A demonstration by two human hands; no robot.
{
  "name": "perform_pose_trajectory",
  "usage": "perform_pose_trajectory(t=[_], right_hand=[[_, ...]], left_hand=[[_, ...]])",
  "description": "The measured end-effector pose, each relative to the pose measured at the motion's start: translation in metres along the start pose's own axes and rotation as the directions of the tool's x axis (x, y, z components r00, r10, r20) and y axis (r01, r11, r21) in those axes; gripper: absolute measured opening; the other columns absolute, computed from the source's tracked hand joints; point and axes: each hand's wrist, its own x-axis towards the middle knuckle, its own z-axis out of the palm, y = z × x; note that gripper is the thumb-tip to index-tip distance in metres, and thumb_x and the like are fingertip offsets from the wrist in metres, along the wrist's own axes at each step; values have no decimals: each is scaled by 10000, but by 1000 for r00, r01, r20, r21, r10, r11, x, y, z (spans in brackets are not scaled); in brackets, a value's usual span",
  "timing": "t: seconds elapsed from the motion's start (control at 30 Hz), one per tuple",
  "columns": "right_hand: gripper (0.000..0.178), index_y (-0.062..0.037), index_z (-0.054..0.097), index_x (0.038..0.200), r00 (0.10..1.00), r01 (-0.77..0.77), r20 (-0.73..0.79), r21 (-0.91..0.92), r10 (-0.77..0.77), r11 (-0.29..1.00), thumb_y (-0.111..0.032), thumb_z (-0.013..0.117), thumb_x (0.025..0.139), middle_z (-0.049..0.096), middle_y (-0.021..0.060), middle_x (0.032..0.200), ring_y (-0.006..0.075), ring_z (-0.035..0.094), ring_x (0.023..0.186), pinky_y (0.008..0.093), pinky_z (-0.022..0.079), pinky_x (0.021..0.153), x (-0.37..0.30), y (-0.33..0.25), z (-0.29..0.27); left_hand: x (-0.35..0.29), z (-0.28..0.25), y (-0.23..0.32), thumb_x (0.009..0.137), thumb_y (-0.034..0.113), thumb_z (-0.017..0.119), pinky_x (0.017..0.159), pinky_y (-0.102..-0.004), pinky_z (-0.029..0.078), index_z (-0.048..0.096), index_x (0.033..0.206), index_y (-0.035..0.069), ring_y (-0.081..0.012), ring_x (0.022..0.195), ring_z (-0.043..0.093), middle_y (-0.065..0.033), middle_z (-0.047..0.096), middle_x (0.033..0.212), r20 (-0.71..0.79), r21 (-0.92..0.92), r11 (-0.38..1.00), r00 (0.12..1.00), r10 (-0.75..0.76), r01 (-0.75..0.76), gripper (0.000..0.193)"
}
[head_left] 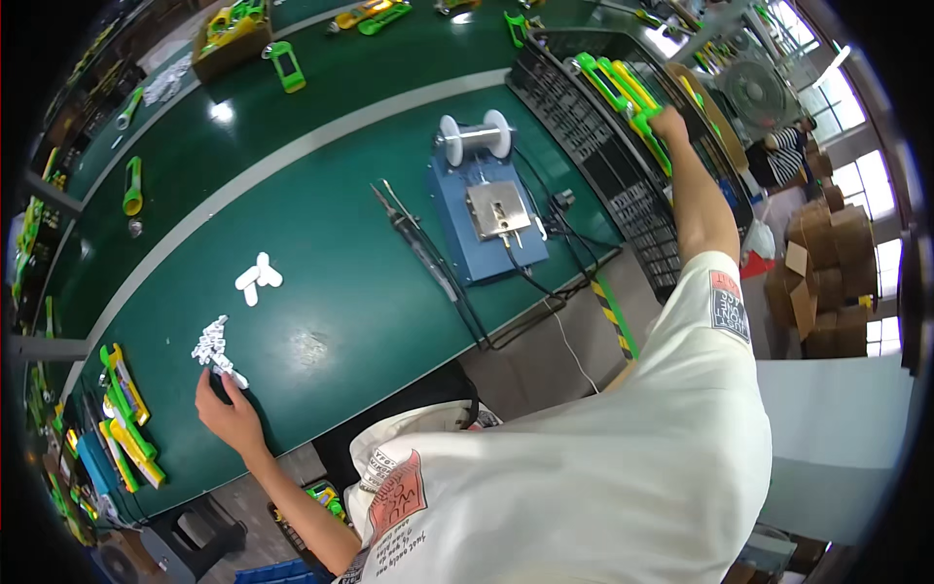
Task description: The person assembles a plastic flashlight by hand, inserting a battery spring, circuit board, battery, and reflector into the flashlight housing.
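My left hand (232, 417) rests at the near left of the green bench, thumb and forefinger apart. Its fingertips are at a heap of small white parts (213, 345). A few larger white oval pieces (259, 278) lie beyond that heap. Far to the right, my right arm is stretched over a black plastic crate (605, 161). There my right hand (669, 125) has its fingers closed at the end of a green plastic handle-like piece (644, 121), among several green and yellow ones (615, 86). The fingertips are partly hidden.
A blue soldering station (476, 258) with a wire spool (475, 137) stands beside the crate. A soldering iron (424, 255) lies left of it, cables trailing over the bench edge. Green and yellow pieces (126, 419) are stacked at far left. A conveyor belt (331, 92) runs behind.
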Motion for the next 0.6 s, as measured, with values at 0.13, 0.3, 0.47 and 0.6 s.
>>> perform_pose_trajectory(t=[0.13, 0.3, 0.47, 0.6], right_hand=[[646, 11, 479, 1290, 990, -112, 81, -35, 115, 993, -330, 645, 767, 556, 255, 1252, 371, 543, 1173, 422, 436, 990, -35, 63, 36], [646, -84, 426, 1349, 980, -135, 126, -146, 154, 980, -298, 636, 776, 420, 206, 1392, 373, 426, 1281, 524, 373, 1041, -47, 24, 41], [600, -96, 440, 1336, 988, -123, 76, -114, 132, 986, -298, 607, 797, 440, 194, 1369, 360, 435, 1271, 555, 362, 1033, -55, 38, 36], [548, -91, 463, 1299, 984, -118, 106, -210, 143, 970, -288, 592, 804, 454, 168, 1363, 352, 437, 1270, 530, 392, 1006, -75, 4, 18]], left_hand=[[6, 5, 10, 896, 212, 605, 888, -431, 409, 561, 1162, -11, -340, 1040, 551, -165, 612, 1114, -9, 27, 996, 996, 90, -90, 350], [11, -4, 7, 903, 239, 590, 877, -421, 406, 563, 1154, 4, -332, 1043, 547, -140, 609, 1117, -19, 154, 987, 998, 57, -54, 346], [14, 1, 8, 909, 240, 581, 882, -411, 400, 561, 1153, 7, -321, 1050, 544, -131, 605, 1125, -4, 115, 992, 999, 47, -46, 338], [11, -2, 8, 910, 230, 578, 885, -408, 397, 568, 1138, 7, -315, 1051, 544, -128, 604, 1125, 10, 126, 992, 1000, 21, -22, 320]])
